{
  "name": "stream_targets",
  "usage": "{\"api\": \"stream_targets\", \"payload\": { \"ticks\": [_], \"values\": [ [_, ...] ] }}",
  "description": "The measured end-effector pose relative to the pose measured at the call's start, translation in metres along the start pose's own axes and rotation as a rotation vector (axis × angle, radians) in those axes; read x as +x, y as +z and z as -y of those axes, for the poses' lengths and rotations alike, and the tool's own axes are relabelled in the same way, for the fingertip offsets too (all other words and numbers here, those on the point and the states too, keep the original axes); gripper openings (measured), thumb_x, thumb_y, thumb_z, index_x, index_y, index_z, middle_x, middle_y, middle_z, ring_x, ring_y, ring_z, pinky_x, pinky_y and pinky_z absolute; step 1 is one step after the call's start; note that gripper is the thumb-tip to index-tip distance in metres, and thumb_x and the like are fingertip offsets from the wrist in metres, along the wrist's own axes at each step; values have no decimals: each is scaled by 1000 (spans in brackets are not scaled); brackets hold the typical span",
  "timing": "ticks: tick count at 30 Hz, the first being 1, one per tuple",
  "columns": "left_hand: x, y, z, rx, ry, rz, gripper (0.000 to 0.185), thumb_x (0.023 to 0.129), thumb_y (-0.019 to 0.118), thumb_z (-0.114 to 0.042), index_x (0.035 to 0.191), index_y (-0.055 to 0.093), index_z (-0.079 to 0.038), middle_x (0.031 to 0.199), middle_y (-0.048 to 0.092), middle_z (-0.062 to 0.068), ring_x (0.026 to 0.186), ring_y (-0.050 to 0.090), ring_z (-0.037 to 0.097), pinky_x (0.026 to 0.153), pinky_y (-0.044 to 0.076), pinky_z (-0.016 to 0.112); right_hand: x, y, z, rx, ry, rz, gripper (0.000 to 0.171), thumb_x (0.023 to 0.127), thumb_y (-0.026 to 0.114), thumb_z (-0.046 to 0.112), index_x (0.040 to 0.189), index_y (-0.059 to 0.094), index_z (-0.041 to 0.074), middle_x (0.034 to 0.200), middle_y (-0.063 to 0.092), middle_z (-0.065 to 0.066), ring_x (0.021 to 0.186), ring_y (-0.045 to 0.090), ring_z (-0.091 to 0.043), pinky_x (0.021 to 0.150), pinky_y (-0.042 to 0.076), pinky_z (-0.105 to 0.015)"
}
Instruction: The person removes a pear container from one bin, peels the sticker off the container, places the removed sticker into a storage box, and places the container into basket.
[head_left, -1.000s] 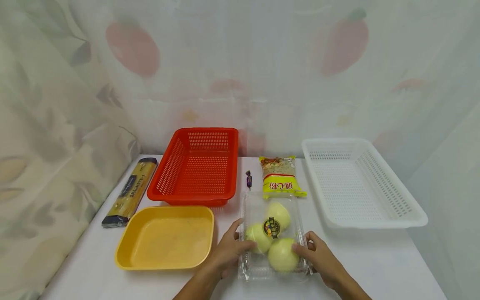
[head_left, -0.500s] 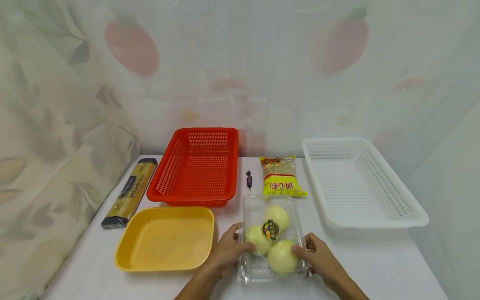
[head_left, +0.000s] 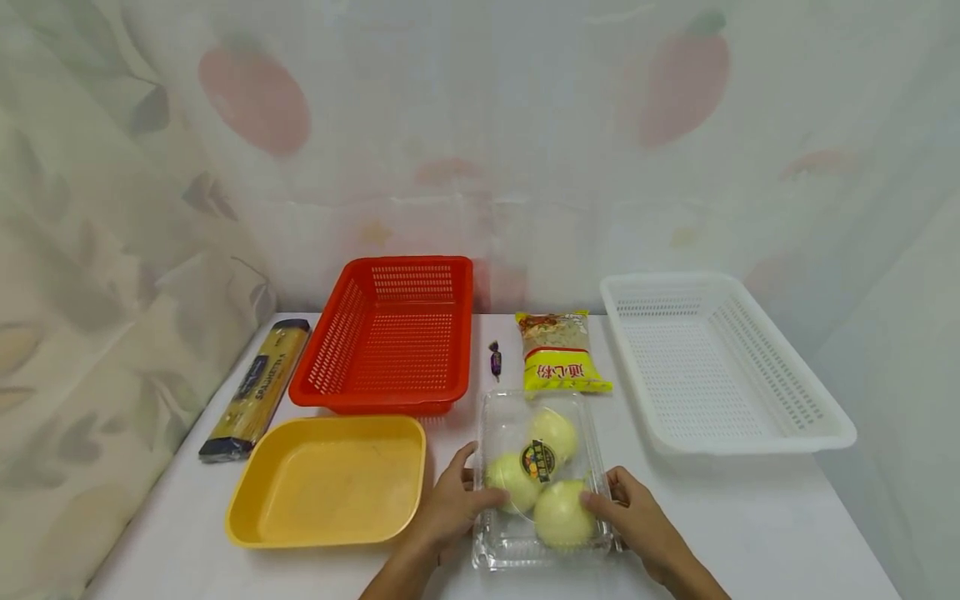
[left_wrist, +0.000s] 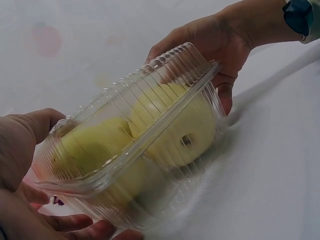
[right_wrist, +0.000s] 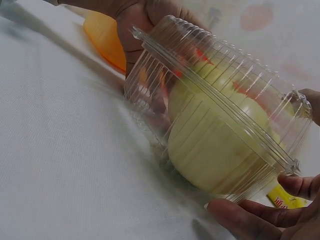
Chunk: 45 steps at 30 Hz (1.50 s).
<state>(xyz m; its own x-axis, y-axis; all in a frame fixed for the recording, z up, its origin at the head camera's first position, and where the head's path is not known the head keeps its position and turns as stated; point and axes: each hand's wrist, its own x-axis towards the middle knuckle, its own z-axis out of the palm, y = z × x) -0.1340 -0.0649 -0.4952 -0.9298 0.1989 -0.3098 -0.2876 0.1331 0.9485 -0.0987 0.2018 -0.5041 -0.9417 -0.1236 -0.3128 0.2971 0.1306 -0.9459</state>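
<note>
Both hands hold a clear plastic clamshell box with several pale yellow-green round fruits inside and a dark round sticker on its lid. The left hand grips the left side, thumb on the lid, fingers reaching beneath in the left wrist view. At the right side, the right hand grips in the same way, its fingers under the box's lower edge in the right wrist view. The lid looks closed, and the box sits close over the white tabletop.
Left of the box stands a yellow tray, with a red basket behind it and a spaghetti pack at far left. Beyond the box lie a purple-wrapped candy and a yellow pasta bag. At right is a white basket.
The box has come slightly nearer to the person, both hands keeping the same hold. The head view has shifted a little; the trays, baskets and packs stay in place.
</note>
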Motion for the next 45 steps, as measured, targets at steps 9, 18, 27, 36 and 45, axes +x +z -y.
{"api": "stream_targets", "payload": {
  "ticks": [9, 18, 27, 36, 45],
  "values": [
    [-3, -3, 2, 78, 95, 18, 98, 77, 79, -15, 155, 21, -31, 125, 47, 22, 96, 53, 30, 70, 51, 41, -2, 3, 3, 9, -7, -17, 40, 89, 69, 26, 102, 42, -1, 84, 57, -11, 62, 50, -16, 48, 40, -25],
    [-3, -3, 1, 108, 108, 30, 94, 78, 78, -17, 154, 24, -23, 123, 49, 21, 90, 55, 28, 67, 51, 38, -5, 1, 11, -145, 36, -149, 48, 88, 69, 35, 116, 53, 1, 107, 60, -13, 87, 60, -24, 60, 52, -37],
    [-3, -3, 1, 115, 102, 23, 93, 78, 77, -17, 155, 24, -23, 127, 49, 21, 94, 56, 28, 69, 52, 41, -5, -14, 49, -271, -136, -268, 52, 89, 70, 34, 127, 50, 5, 114, 54, -15, 92, 55, -26, 70, 54, -38],
    [-3, 0, 0, 126, 70, 9, 93, 77, 78, -16, 154, 25, -21, 127, 49, 19, 93, 55, 27, 68, 52, 41, 6, -7, 75, -288, -385, -195, 40, 87, 73, 19, 121, 57, 5, 107, 59, -14, 86, 54, -24, 68, 49, -28],
    [-3, 1, -2, 117, 67, -18, 94, 76, 78, -14, 154, 27, -21, 126, 50, 19, 92, 55, 27, 66, 52, 40, 34, 7, 83, -346, -529, -55, 31, 85, 75, 11, 113, 63, 7, 104, 61, -14, 78, 58, -21, 64, 51, -29]
  ]
}}
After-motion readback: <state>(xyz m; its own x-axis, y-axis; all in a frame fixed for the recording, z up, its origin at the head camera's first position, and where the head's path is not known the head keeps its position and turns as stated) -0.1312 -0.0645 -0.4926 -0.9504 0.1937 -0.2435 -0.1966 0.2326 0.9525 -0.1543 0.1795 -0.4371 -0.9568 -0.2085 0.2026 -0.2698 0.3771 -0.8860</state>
